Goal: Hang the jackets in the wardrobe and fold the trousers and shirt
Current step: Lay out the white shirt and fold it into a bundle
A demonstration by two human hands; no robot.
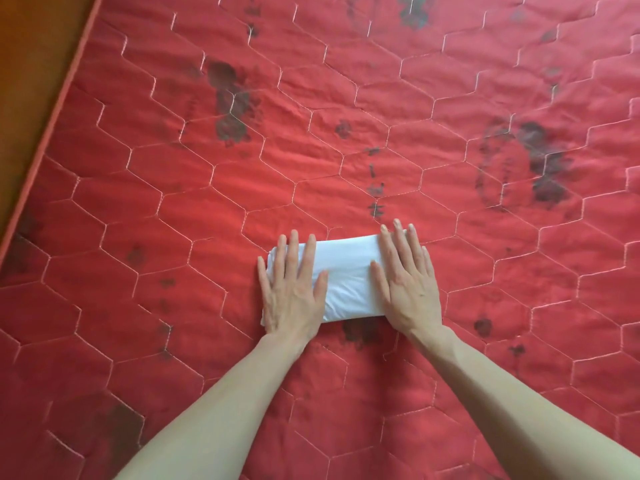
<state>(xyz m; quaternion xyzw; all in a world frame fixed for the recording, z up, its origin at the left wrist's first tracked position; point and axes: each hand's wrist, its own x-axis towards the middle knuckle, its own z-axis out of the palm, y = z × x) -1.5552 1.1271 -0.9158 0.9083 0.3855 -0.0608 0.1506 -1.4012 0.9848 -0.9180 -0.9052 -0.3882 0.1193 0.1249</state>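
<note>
A white garment (348, 271), folded into a small thick rectangle, lies on the red quilted bedspread (346, 116) a little below the middle of the view. My left hand (291, 285) lies flat on its left end with straight, spread fingers. My right hand (405, 275) presses flat on its right end, fingertips reaching past the far edge. Only the strip of white cloth between the two hands shows fully. No jackets, trousers or wardrobe are in view.
The bedspread has pale hexagon stitching and dark floral prints and fills nearly the whole view. Its piped edge (52, 126) runs diagonally along the left, with brown wooden floor (27, 64) beyond it.
</note>
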